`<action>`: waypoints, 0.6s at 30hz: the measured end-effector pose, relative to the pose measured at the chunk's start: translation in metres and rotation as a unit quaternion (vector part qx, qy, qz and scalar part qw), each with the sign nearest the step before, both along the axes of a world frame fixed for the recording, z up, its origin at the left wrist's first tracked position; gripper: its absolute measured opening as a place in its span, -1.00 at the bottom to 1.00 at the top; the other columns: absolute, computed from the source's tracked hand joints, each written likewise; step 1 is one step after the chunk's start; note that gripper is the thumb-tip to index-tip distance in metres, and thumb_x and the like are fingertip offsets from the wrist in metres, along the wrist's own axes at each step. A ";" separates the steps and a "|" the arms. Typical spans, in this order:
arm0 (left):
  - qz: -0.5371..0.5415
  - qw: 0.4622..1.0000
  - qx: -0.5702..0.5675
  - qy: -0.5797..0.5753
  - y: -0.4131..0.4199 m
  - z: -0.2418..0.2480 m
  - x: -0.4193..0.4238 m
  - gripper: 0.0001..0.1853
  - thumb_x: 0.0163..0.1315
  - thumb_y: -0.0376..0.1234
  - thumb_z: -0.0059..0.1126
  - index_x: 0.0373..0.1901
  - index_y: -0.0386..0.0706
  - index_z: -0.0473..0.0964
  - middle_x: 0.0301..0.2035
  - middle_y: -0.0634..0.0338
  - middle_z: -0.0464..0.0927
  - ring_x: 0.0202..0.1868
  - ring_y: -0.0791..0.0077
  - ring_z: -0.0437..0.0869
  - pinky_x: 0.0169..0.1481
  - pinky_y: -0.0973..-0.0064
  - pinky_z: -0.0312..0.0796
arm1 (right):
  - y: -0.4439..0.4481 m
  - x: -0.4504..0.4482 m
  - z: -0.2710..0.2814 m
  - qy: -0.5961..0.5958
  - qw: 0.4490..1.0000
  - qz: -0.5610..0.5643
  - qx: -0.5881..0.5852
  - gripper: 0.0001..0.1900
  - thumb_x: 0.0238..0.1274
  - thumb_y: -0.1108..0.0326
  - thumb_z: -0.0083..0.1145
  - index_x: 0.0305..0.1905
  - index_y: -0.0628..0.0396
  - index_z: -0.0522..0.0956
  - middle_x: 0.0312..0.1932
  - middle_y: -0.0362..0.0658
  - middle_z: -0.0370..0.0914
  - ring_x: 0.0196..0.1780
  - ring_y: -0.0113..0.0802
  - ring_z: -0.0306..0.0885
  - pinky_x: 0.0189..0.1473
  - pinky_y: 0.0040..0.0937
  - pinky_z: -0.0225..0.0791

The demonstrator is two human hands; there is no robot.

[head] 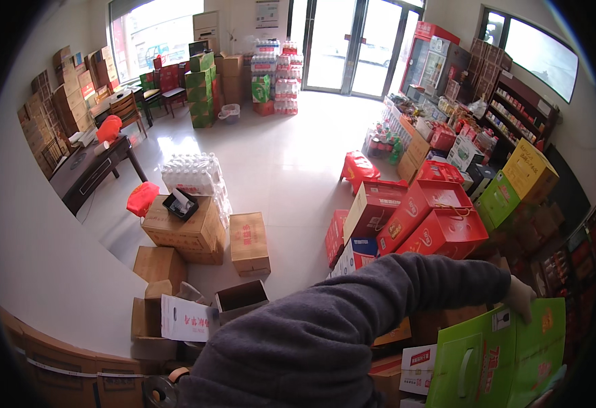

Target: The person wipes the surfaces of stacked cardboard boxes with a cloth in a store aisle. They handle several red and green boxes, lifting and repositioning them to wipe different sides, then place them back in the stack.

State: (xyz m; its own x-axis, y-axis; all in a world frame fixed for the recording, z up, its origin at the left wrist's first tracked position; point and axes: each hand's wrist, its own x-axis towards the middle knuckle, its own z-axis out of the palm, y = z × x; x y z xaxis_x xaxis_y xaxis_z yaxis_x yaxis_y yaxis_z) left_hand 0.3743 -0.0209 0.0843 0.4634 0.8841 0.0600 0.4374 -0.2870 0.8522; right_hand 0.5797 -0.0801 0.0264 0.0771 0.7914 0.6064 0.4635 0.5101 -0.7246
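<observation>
A large green carton (497, 352) with a white plastic handle and red and white printing stands tilted at the lower right. From the bottom middle, my left arm in a dark grey sleeve reaches across to it. My left hand (521, 300) grips its top edge, the fingers bent over the side. At the carton's lower right edge a small part of my right hand (545, 399) shows at the dim rim of the picture; its fingers are mostly hidden. Beside the green carton is a white box (417, 370) with red print.
Red gift boxes (446, 232) and a green carton (499, 199) under a yellow one (531, 163) are stacked at the right. Brown cartons (249, 242), an open box (242, 301) and wrapped bottles (191, 176) stand left of centre. Glass doors (354, 51) are at the back.
</observation>
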 end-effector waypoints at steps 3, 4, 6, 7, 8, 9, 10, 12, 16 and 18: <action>0.005 1.000 0.000 0.007 -0.003 0.002 0.000 -0.19 -0.04 -0.02 0.27 0.22 -0.28 0.29 -0.01 0.02 0.55 0.01 0.25 0.61 0.11 0.40 0.44 | 0.003 -0.004 -0.004 -0.002 1.000 0.010 -0.015 -0.41 0.43 0.06 -0.23 0.37 0.25 0.16 0.36 -0.03 0.16 0.34 -0.31 0.18 0.33 -0.39 0.07; -0.001 1.000 0.002 0.002 -0.003 0.003 0.000 -0.18 -0.04 -0.02 0.27 0.22 -0.28 0.28 -0.01 0.02 0.55 0.01 0.25 0.61 0.11 0.40 0.44 | 0.003 -0.005 -0.005 0.000 1.000 0.014 -0.019 -0.42 0.43 0.07 -0.23 0.37 0.25 0.16 0.36 -0.03 0.16 0.33 -0.31 0.19 0.33 -0.39 0.07; 0.007 1.000 0.008 0.021 -0.003 0.003 0.000 -0.18 -0.04 -0.03 0.27 0.23 -0.28 0.28 0.00 0.02 0.54 0.02 0.25 0.60 0.11 0.41 0.44 | 0.003 -0.006 -0.008 0.001 0.999 0.017 -0.030 -0.43 0.43 0.08 -0.22 0.37 0.24 0.17 0.35 -0.03 0.18 0.33 -0.31 0.20 0.32 -0.39 0.08; 0.000 1.000 0.002 0.009 -0.002 0.002 0.001 -0.18 -0.05 -0.03 0.27 0.23 -0.28 0.28 0.00 0.02 0.54 0.02 0.25 0.60 0.11 0.41 0.43 | 0.003 -0.006 -0.009 0.002 0.999 0.021 -0.035 -0.43 0.43 0.09 -0.22 0.36 0.24 0.18 0.35 -0.03 0.18 0.32 -0.31 0.21 0.32 -0.39 0.09; -0.002 1.000 0.002 0.005 -0.001 0.002 0.001 -0.18 -0.05 -0.03 0.27 0.23 -0.28 0.28 0.00 0.02 0.54 0.03 0.25 0.60 0.11 0.41 0.43 | 0.003 -0.005 -0.010 0.000 0.999 0.020 -0.040 -0.44 0.43 0.09 -0.21 0.36 0.24 0.18 0.34 -0.03 0.19 0.32 -0.31 0.21 0.32 -0.39 0.09; 0.002 1.000 0.000 0.010 0.000 0.001 0.002 -0.18 -0.05 -0.03 0.27 0.22 -0.28 0.28 0.00 0.02 0.54 0.03 0.24 0.60 0.11 0.40 0.43 | 0.003 -0.005 -0.011 0.002 0.999 0.021 -0.044 -0.44 0.43 0.10 -0.21 0.36 0.24 0.18 0.34 -0.03 0.20 0.31 -0.31 0.22 0.31 -0.40 0.10; -0.001 1.000 -0.001 -0.001 0.001 0.001 0.002 -0.18 -0.05 -0.03 0.27 0.22 -0.29 0.28 -0.01 0.02 0.54 0.03 0.24 0.59 0.12 0.40 0.43 | 0.003 -0.004 -0.013 0.004 0.999 0.023 -0.049 -0.45 0.43 0.10 -0.21 0.36 0.24 0.19 0.33 -0.03 0.20 0.31 -0.31 0.23 0.31 -0.40 0.11; 0.002 1.000 -0.005 0.005 0.003 0.001 0.004 -0.18 -0.06 -0.02 0.27 0.22 -0.29 0.28 -0.01 0.02 0.55 0.04 0.23 0.59 0.12 0.40 0.42 | 0.001 -0.002 -0.016 0.009 0.998 0.023 -0.057 -0.45 0.43 0.12 -0.20 0.36 0.24 0.20 0.33 -0.03 0.22 0.30 -0.31 0.24 0.30 -0.40 0.12; 0.001 0.998 0.053 0.023 0.004 -0.001 0.004 -0.20 -0.06 -0.01 0.28 0.18 -0.28 0.32 -0.05 0.00 0.56 -0.02 0.24 0.61 0.08 0.39 0.43 | -0.005 0.014 -0.024 0.031 0.995 0.013 -0.090 -0.47 0.43 0.14 -0.19 0.35 0.24 0.22 0.31 -0.03 0.24 0.29 -0.31 0.27 0.29 -0.40 0.14; -0.005 0.999 0.049 -0.006 0.004 -0.003 0.000 -0.25 -0.05 0.00 0.29 0.12 -0.28 0.36 -0.12 0.00 0.59 -0.11 0.26 0.64 0.00 0.38 0.46 | -0.017 0.031 -0.029 0.064 0.991 -0.005 -0.114 -0.48 0.42 0.16 -0.18 0.35 0.24 0.22 0.31 -0.03 0.26 0.28 -0.31 0.28 0.28 -0.40 0.15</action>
